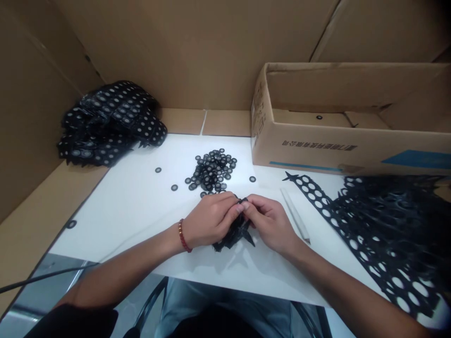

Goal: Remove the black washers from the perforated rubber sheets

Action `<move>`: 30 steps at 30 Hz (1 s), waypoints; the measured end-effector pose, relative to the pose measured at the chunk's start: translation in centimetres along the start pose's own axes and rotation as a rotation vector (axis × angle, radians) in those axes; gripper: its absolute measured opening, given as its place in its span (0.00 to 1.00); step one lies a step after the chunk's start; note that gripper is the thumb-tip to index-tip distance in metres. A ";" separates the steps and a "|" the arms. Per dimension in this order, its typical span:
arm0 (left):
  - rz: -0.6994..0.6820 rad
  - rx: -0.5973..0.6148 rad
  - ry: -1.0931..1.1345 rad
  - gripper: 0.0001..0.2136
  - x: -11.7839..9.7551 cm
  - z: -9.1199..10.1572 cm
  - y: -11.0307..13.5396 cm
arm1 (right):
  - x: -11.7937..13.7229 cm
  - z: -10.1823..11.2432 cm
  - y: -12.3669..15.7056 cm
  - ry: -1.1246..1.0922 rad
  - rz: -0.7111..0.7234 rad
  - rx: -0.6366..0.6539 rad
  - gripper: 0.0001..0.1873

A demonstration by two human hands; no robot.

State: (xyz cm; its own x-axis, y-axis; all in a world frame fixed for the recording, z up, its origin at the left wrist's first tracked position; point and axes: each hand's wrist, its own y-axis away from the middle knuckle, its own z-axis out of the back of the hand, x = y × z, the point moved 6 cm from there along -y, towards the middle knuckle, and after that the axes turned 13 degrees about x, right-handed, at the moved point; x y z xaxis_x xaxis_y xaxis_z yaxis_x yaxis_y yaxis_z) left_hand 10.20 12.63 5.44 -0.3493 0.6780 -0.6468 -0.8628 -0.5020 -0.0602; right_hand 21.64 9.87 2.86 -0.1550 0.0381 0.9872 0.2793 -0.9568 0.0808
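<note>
Both hands meet over the white table, pinching a crumpled black rubber sheet [230, 237]. My left hand [211, 218], with a red bead bracelet at its wrist, is closed on the sheet's left side. Thumb and fingertips of my right hand [269, 223] grip its upper right edge. A pointed corner of the sheet hangs below the fingers. Just beyond the hands lies a heap of small black rings [211, 169], partly hidden by my left hand. A pale pen-like stick [295, 216] lies right of my right hand.
At the back left is a bundle of black sheets [112, 119] full of round discs. Punched-out black sheets [394, 225] with open holes pile up at the right. Behind them stands an open cardboard box [313, 141]. A loose ring [71, 224] lies near the table's left edge.
</note>
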 end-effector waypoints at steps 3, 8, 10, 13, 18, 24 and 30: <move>-0.021 -0.050 0.026 0.15 0.0 -0.2 0.1 | 0.1 -0.1 0.2 0.006 0.005 -0.058 0.20; -0.035 -0.132 0.018 0.15 -0.1 -0.3 0.2 | 0.4 -0.3 0.5 0.007 0.031 -0.115 0.19; -0.045 -0.135 0.000 0.15 -0.2 -0.3 0.2 | 0.4 -0.4 0.6 0.011 0.032 -0.115 0.19; -0.032 -0.142 0.019 0.16 -0.2 -0.1 0.1 | 0.5 -0.5 0.8 0.020 0.039 -0.126 0.18; 0.051 -0.128 0.108 0.17 0.2 0.1 -0.1 | 1.0 -0.5 0.8 0.062 0.079 -0.138 0.17; 0.170 -0.169 0.247 0.20 1.7 0.6 0.0 | 1.2 -1.1 1.1 0.118 0.112 -0.076 0.17; 0.266 -0.183 0.521 0.21 2.6 1.0 0.1 | 1.5 -1.2 1.1 0.039 0.129 0.015 0.16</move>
State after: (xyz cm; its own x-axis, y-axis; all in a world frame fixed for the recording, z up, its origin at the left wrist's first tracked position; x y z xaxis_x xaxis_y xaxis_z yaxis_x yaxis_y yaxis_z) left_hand 8.82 14.88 4.53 -0.2794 0.1884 -0.9415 -0.6775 -0.7335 0.0543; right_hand 20.57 8.53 4.23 -0.1536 -0.0967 0.9834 0.3139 -0.9484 -0.0442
